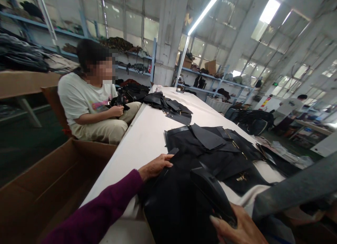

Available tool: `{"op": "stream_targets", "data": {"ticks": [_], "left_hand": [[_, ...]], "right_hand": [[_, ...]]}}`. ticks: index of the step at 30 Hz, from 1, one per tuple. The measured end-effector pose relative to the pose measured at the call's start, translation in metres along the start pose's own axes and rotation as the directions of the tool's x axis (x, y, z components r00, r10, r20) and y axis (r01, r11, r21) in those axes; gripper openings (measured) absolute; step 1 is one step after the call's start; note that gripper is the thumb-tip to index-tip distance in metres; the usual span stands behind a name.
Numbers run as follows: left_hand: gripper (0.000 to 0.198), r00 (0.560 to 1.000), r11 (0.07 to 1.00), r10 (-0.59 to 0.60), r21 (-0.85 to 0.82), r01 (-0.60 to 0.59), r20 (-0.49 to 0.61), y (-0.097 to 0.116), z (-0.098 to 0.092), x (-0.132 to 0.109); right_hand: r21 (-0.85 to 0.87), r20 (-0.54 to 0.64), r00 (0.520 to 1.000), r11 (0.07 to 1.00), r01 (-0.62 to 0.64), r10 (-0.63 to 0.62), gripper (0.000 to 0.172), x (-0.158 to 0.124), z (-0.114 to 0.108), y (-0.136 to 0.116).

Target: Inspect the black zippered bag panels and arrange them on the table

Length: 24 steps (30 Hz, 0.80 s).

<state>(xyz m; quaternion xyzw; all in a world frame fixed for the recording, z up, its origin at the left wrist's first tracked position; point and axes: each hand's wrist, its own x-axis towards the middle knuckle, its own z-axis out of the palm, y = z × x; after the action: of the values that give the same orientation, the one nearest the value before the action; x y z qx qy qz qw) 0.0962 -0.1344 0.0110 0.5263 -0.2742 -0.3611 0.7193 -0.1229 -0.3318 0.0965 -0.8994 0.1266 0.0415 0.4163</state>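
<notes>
A large black fabric piece [176,202] lies in front of me, over the near end of the white table. My left hand [155,166], at the end of a purple sleeve, pinches its far left edge, where a stiff black tab pokes out beyond the fingers. At the lower right, my right hand [239,224] is closed around a curved, folded black edge [213,188] of the piece. Its thumb shows on the near side and some fingers are hidden. Just beyond lies a spread of black fabric pieces [207,137] with gold-coloured zips and metal parts.
A seated person [89,96] handles black material left of the white table [139,138]. An open cardboard box [52,180] stands on the floor at my left. Another black pile [171,105] lies farther along. A grey metal bar [297,184] crosses at right.
</notes>
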Motion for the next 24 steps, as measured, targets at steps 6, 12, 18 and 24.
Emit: {"op": "stream_targets", "data": {"ticks": [6,12,18,24], "left_hand": [[0.053,1.0,0.959,-0.018,-0.282,0.015,-0.008,-0.015,-0.006,0.002],[0.061,0.999,0.94,-0.001,-0.341,0.016,0.046,-0.014,-0.007,0.001],[0.06,0.998,0.944,-0.014,-0.327,0.035,0.064,-0.015,-0.007,0.002],[0.058,0.997,0.955,-0.071,-0.29,0.067,-0.005,-0.006,-0.002,-0.005]], "right_hand": [[0.108,0.182,0.982,0.994,0.021,-0.041,0.017,0.042,0.009,-0.033],[0.145,0.17,0.983,0.989,0.042,-0.066,0.018,0.077,0.023,-0.034],[0.117,0.124,0.988,0.99,0.079,-0.093,0.026,0.1,0.014,-0.039],[0.094,0.037,0.995,0.992,0.087,-0.091,0.027,0.085,-0.009,-0.041]]}}
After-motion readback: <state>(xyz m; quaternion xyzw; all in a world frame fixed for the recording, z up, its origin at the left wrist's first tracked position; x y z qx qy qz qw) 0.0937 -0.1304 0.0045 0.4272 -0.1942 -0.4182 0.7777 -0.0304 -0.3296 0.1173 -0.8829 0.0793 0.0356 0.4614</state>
